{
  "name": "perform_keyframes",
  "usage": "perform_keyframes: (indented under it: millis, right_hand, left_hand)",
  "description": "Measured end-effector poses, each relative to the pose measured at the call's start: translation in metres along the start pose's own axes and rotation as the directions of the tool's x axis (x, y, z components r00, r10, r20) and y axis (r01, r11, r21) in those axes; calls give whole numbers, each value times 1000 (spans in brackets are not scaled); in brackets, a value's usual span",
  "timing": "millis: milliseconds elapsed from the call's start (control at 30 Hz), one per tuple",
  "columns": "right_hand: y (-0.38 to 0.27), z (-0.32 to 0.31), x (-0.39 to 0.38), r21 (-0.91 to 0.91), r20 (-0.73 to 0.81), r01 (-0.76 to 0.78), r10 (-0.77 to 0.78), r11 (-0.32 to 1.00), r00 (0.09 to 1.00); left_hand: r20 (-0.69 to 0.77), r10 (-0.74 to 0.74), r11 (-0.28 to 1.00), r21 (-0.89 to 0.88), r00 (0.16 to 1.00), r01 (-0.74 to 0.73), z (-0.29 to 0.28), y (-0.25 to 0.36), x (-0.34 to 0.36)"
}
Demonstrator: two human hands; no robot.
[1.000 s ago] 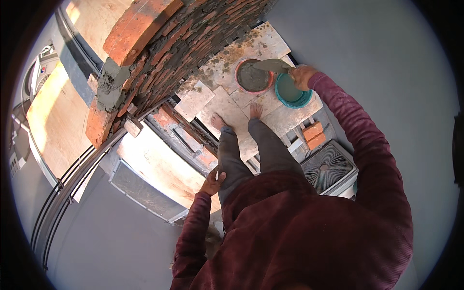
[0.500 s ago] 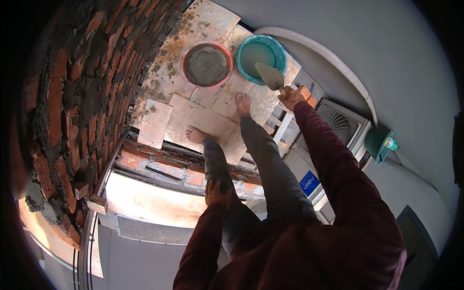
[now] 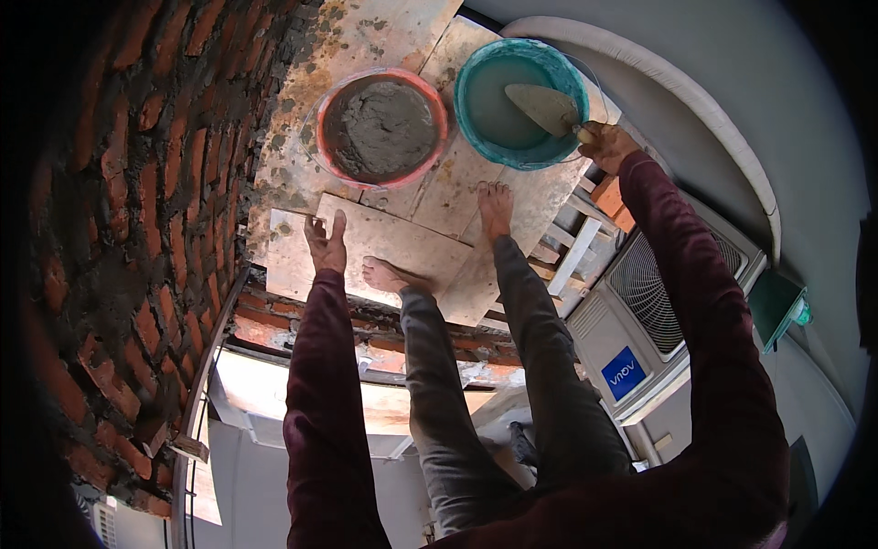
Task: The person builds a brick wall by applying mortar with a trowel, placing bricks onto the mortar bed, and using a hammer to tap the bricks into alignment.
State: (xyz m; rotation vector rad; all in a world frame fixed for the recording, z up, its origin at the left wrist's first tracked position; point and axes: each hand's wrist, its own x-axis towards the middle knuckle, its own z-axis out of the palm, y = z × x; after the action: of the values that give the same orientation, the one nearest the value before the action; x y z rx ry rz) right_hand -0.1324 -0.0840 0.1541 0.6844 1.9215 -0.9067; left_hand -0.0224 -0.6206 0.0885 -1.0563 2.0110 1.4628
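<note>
My right hand (image 3: 607,146) grips the handle of a pointed trowel (image 3: 543,107). The blade extends leftward over a teal bucket (image 3: 465,119) of cloudy water; whether it touches the water I cannot tell. To the left of that bucket is a red-rimmed bucket (image 3: 442,137) filled with wet grey mortar (image 3: 382,126). My left hand (image 3: 326,245) is held out empty over the boards, fingers spread, just below the mortar bucket and beside my left foot.
A mortar-smeared brick wall (image 3: 137,210) rises on the left. Wooden boards (image 3: 393,233) lie under my bare feet, with gaps along their lower edge. At right are orange bricks (image 3: 613,203), wooden slats (image 3: 574,256), an air-conditioner unit (image 3: 654,293) and a pale curved pipe (image 3: 677,91).
My left hand has left my thigh and reached forward over the boards. My right hand holds the trowel further over the teal bucket. The view has moved closer to the buckets.
</note>
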Motion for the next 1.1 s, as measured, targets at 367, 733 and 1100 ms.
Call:
perform_keyframes:
  millis: [367,733,1100]
  right_hand:
    - [-29,-39,14,-759,56,101,-91,643,994]
    - [-23,-33,-15,-168,260,74,-29,983,965]
    - [-158,111,-18,-836,230,390,-399,387,888]
  left_hand:
    - [99,106,994,-37,989,-103,72,65,90]
    - [126,11,993,-117,992,4,84,91,62]
    - [269,90,993,-96,959,-66,61,51,75]
